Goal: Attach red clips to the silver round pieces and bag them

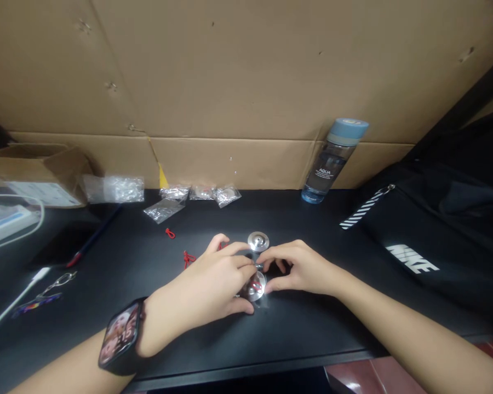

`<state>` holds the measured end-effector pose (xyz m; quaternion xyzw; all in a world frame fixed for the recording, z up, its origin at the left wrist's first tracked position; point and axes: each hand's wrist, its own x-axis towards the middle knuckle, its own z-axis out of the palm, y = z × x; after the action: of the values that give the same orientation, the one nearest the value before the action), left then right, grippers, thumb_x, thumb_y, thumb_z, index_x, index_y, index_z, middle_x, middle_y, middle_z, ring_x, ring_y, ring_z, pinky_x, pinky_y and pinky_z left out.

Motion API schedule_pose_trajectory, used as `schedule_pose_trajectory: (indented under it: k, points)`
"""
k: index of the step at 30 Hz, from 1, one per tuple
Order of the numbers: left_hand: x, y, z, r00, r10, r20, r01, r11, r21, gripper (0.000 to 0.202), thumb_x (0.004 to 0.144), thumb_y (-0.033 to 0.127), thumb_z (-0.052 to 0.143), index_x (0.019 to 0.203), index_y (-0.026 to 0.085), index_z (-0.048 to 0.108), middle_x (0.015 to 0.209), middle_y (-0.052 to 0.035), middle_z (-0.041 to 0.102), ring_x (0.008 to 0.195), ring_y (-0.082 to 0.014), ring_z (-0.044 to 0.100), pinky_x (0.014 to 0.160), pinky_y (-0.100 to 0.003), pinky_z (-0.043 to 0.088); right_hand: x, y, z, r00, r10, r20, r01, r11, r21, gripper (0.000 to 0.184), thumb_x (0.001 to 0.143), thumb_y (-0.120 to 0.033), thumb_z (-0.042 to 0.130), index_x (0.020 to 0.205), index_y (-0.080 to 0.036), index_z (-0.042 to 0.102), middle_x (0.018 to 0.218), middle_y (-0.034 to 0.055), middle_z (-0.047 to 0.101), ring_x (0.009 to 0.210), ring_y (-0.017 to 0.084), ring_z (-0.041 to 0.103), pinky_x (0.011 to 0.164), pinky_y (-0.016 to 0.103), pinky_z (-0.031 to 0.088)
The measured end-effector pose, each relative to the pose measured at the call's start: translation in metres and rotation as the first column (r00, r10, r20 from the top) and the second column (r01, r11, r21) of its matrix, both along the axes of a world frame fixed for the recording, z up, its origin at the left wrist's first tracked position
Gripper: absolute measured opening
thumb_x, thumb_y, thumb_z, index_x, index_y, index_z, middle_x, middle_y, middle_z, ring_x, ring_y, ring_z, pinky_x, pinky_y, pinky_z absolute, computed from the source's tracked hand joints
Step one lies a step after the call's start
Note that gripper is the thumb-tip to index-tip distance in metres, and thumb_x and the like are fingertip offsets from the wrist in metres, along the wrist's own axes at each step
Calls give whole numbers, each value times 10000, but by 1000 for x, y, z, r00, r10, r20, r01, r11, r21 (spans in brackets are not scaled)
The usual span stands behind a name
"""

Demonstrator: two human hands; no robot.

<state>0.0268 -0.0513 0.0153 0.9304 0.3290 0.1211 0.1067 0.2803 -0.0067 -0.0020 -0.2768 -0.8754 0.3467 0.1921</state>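
Note:
A small shiny metal finger cymbal [255, 285] with a domed middle and a bit of red cord on it is between my hands, low over the black desk. Around its left side curve the fingers of my left hand [225, 276], the thumb below it. My right hand [291, 265] has its thumb at the right rim and its fingertips close to the top edge, near a small dark bit I cannot make out. Just beyond lies a second finger cymbal [258, 241], flat on the desk. Red cord loops [188, 259] lie left of my left hand, and another red loop [170, 233] farther back.
Small clear plastic packets [203, 192] lie along the cardboard wall [230, 82]. A water bottle [326, 161] leans there. At right is a black bag [419, 230]; at left are an open carton [41, 172], a white cable [14, 306] and a keyring [61, 280].

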Motion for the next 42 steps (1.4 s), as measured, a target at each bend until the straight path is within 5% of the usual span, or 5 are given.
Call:
schedule_pose_trajectory:
  k: [5,12,19,30,42]
  points:
    - [0,0,4,1000,12,0,-12,1000,-26,396,786,466,880,1060,237,707,1083,-20,785,1294,-314,573,1060,-482,216,0,-3,4,999,-37,26,34,995,95,401,774,-527,868,942,-200,707,804,-20,644,647,113,527,610,233,425]
    - [-1,0,3,1000,10,9,-10,999,-42,438,773,476,888,1090,237,702,1117,-22,775,1280,-304,572,1062,-467,207,9,0,12,994,93,56,-98,990,104,185,939,-222,709,1116,-228,762,1121,55,665,1031,183,655,931,288,520]
    - [-3,4,1,1000,-17,11,18,996,-89,473,740,486,907,1093,256,694,1105,-25,771,1265,-316,577,1058,-470,206,4,-2,8,994,103,48,-108,986,126,231,975,-156,632,1153,-208,770,1145,75,656,1061,185,657,974,311,531]
    - [-4,9,-5,991,76,109,-54,979,-194,1157,619,389,994,1517,337,266,1290,-53,718,1208,-311,596,1020,-421,267,-1,-5,8,995,81,53,-89,979,183,196,967,-179,654,1111,-203,786,1125,74,698,1013,187,685,936,304,555]
    - [-5,12,-6,990,77,115,-51,975,-215,1202,637,402,985,1563,358,220,1218,-29,775,1317,-305,569,1033,-422,206,-4,-5,2,996,65,58,-75,979,190,188,988,-161,617,1110,-210,751,1178,72,699,1107,197,672,1011,334,536]
